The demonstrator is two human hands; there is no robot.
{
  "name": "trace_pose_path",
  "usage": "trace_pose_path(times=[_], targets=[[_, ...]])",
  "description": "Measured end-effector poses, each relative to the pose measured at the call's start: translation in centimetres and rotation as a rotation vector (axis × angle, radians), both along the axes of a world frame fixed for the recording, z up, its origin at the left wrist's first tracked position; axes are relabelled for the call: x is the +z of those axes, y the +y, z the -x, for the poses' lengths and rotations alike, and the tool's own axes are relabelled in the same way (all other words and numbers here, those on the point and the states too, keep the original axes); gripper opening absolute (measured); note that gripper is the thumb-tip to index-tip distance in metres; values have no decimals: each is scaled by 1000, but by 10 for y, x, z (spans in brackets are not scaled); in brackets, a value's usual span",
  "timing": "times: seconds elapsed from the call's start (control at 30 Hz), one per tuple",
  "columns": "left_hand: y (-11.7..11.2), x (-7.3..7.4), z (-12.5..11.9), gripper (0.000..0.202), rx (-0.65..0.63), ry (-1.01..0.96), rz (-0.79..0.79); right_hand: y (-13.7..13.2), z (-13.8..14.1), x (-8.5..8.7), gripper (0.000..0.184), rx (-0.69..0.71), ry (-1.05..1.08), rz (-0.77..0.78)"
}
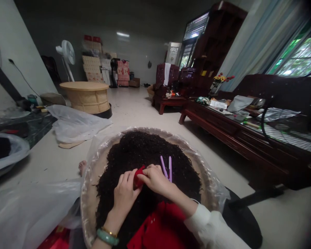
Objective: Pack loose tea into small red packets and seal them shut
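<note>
A round woven tray (88, 180) lined with clear plastic sits in front of me, heaped with dark dried tea leaves (145, 152). Over the heap, my left hand (124, 193) and my right hand (155, 178) pinch a small red packet (138, 178) between them, fingers closed on it. My right hand also holds purple tweezers (167, 167), which stick up behind its knuckles. A green bangle (107, 237) circles my left wrist. A larger red bag or box (160, 228) lies at the tray's near edge under my right forearm.
Clear plastic sheets (75, 122) lie on the floor to the left. A long dark wooden table (238, 128) with clutter runs along the right. A round pale wooden stand (86, 95) and a fan (66, 53) stand farther back. A bare foot (82, 166) shows left of the tray.
</note>
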State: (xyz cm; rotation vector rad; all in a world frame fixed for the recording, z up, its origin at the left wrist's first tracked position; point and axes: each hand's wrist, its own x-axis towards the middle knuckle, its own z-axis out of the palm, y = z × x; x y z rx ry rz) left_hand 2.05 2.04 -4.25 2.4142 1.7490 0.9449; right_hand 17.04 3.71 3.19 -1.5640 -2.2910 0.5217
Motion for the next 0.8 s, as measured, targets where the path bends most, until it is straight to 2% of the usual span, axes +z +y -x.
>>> trace_pose_path(times=[0.17, 0.4, 0.53, 0.63, 0.73, 0.8], targets=[[0, -1, 4, 53, -51, -48, 30, 7, -2, -7, 46, 77, 209, 107], [2, 5, 3, 39, -28, -78, -37, 4, 2, -8, 34, 76, 104, 23], [2, 2, 4, 42, -41, -37, -76, 6, 1, -12, 41, 163, 255, 110], [2, 1, 9, 48, -35, -30, -59, 10, -10, -7, 39, 227, 455, 144], [5, 3, 20, 52, 18, -60, -19, 13, -27, -3, 33, 57, 561, 106], [7, 6, 28, 52, 54, -100, -4, 11, -36, -6, 29, -37, 443, 92]])
